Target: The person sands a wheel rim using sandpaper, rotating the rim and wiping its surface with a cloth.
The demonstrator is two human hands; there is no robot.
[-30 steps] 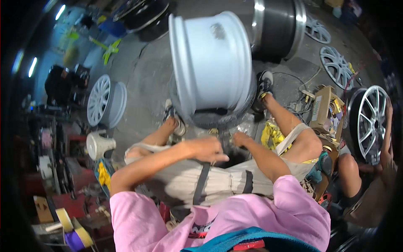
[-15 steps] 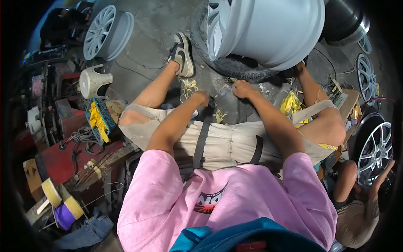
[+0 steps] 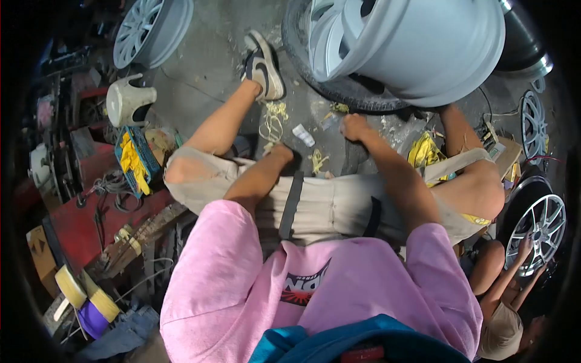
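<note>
My left hand (image 3: 282, 153) is low between my knees, beside a tangle of thin yellowish strips (image 3: 272, 124) on the floor. Its fingers point down and are mostly hidden by the hand itself. A small white crumpled piece (image 3: 304, 135) lies just beyond it to the right. My right hand (image 3: 356, 127) is closed in a fist near the tyre (image 3: 357, 101). A dark strip shows below that fist; whether it is held or a shadow I cannot tell. Another bunch of yellow strips (image 3: 318, 161) lies between the hands.
A large silver-grey wheel rim (image 3: 423, 51) lies on the tyre ahead. To the left are a white stool (image 3: 129, 101), a blue basket (image 3: 129, 166) with yellow cloth and another rim (image 3: 154, 36). At the right, a person (image 3: 505, 320) has hands on a spoked wheel (image 3: 540, 233).
My left hand has moved down and left, towards the yellowish strips. The white piece now shows on the floor near it. My right hand stays closed in about the same place. The view has shifted slightly.
</note>
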